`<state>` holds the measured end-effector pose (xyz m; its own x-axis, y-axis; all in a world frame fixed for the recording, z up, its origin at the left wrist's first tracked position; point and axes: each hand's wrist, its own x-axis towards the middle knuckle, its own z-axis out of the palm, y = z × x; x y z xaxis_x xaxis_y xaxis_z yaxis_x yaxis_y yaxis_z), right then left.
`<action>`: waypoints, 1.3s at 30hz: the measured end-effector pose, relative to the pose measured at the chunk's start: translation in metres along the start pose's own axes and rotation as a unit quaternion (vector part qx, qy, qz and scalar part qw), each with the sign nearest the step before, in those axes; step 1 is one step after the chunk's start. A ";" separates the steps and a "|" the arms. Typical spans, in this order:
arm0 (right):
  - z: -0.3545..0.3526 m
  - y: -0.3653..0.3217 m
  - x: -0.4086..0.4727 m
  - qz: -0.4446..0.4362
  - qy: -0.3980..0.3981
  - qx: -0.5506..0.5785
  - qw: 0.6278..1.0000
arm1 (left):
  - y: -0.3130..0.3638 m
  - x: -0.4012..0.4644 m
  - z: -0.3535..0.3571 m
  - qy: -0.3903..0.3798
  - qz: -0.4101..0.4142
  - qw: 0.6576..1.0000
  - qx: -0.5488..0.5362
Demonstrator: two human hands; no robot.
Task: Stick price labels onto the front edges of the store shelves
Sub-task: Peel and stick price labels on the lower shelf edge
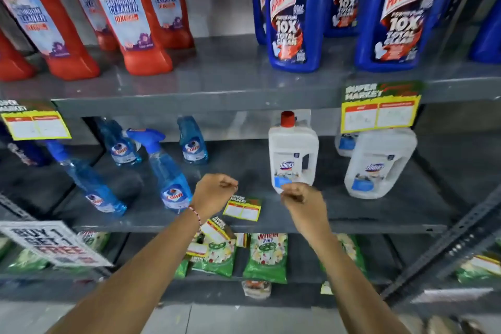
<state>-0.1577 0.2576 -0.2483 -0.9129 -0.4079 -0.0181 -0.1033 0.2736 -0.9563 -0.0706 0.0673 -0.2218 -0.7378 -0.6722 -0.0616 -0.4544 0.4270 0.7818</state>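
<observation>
A yellow-and-green price label [242, 209] lies flat on the grey middle shelf [352, 225], close to its front edge. My left hand [214, 192] hovers just left of it with fingertips pinched together. My right hand [301, 198] hovers to its right, in front of a white Domex bottle [294, 152], also pinched. Nothing clear shows between either hand's fingers. Two like labels hang from the top shelf's front edge, one at the right [379, 114] and one at the left [35, 125]. More loose labels [217, 230] sit below my left wrist.
Red [143, 22] and blue Harpic bottles [295, 22] fill the top shelf. Blue Colin spray bottles [168, 171] and a second Domex bottle [379, 163] stand on the middle shelf. Green Wheel packets [267, 257] lie below. A "buy 1 get 1 free" sign [51, 241] hangs at the left.
</observation>
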 end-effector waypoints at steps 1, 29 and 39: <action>0.014 0.009 0.003 0.014 -0.025 -0.013 1.000 | -0.012 0.007 0.002 -0.013 -0.009 1.000 0.022; 0.128 0.052 0.086 0.239 -0.050 -0.091 0.965 | -0.082 0.087 0.048 -0.139 -0.247 0.946 -0.158; 0.084 0.059 0.064 0.169 -0.062 0.128 0.975 | -0.044 0.062 0.040 -0.122 -0.063 0.990 -0.020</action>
<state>-0.1890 0.1743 -0.3307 -0.8212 -0.4382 -0.3655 0.3123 0.1910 -0.9306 -0.1159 0.0309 -0.2852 -0.7770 -0.5509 -0.3048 -0.5343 0.3208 0.7821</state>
